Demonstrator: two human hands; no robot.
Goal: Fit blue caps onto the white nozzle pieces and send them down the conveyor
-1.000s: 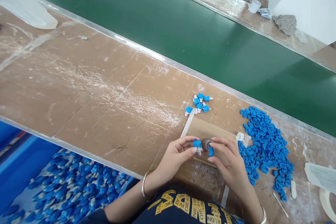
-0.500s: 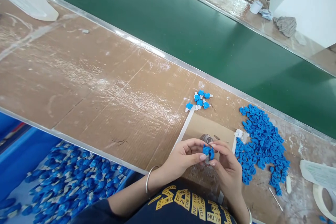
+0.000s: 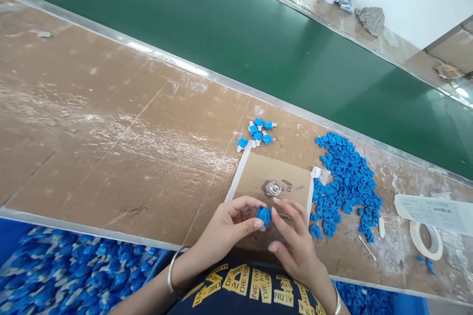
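A small blue moulded piece with a bit of white under it is pinched between the thumb and fingers of my left hand. Beside it, the fingers of my right hand are apart, one fingertip at the piece's right edge. Just beyond my hands, a small round metal pot with a shiny top stands on a cardboard sheet edged with white tape. Several blue pieces with white tabs lie past the sheet's far left corner. To the right spreads a heap of loose blue pieces.
A masking tape roll, a white printed sheet and a thin white stick lie at the right. Behind the worktable runs a green belt. Bins of blue pieces sit below the near edge.
My right hand has loosened from the blue piece, its thumb now away and fingers spread. My left hand still holds it. The view has shifted right, and the metal pot shows more fully.
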